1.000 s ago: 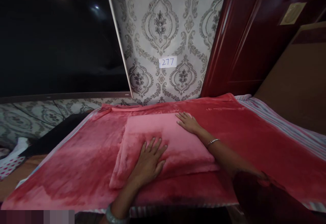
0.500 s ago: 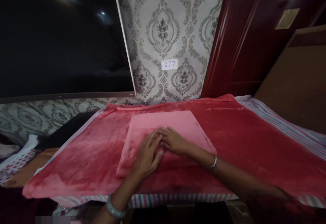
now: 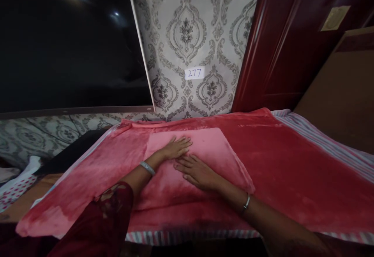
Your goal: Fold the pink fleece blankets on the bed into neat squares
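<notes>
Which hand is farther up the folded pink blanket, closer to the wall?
The left hand, wearing the wide bracelet. The right hand, with the thinner bracelet, lies nearer the folded pink blanket's front edge.

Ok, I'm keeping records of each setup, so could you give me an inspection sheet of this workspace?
Surface: red plush cloth, lying over striped cloth.
Job's things: folded pink bundle, resting on the red plush cloth.
Clutter: polka-dot cloth at the left edge.
Hands: left hand and right hand, both palm down on the bundle, the left farther from the wearer.
Cables: thin dark lines below the dark screen, possibly cables; too dim to tell.
Surroundings: patterned wall with "277" label; dark red panel; brown board at right.
</notes>
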`<state>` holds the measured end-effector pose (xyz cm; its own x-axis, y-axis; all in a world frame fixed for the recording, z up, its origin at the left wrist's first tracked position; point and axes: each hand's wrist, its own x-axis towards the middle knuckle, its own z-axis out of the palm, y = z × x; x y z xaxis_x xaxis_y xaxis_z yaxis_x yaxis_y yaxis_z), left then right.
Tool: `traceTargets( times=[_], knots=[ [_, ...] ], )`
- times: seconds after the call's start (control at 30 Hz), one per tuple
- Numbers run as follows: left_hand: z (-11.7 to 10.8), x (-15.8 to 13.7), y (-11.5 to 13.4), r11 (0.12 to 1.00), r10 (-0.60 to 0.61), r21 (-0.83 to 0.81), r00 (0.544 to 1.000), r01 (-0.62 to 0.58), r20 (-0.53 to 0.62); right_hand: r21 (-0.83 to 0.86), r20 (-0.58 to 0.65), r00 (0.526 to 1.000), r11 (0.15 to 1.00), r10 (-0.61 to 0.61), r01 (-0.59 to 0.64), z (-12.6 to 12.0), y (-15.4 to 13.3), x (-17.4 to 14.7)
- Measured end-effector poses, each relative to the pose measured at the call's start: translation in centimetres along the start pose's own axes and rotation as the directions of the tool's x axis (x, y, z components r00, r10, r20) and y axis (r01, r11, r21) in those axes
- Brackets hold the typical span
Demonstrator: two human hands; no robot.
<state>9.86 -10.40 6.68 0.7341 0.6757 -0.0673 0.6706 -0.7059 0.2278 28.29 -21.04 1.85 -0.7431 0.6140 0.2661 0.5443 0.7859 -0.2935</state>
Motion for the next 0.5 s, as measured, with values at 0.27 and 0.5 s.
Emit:
traceTargets(
  times=[0.27, 0.5],
  knots=[
    [0.5, 0.4, -5.6, 0.958, -0.270, 0.063, 0.955, 0.280, -0.125, 0.040, 0.025, 0.999, 0.999, 0.035, -0.036, 0.1, 0.3, -0.2],
    [0.0, -0.4, -8.5, 0.899, -0.424, 0.048, 0.891, 0.436, -0.162, 0.032, 0.026, 0.998, 0.998, 0.049, -0.050, 0.0, 0.2, -0.2]
  ],
)
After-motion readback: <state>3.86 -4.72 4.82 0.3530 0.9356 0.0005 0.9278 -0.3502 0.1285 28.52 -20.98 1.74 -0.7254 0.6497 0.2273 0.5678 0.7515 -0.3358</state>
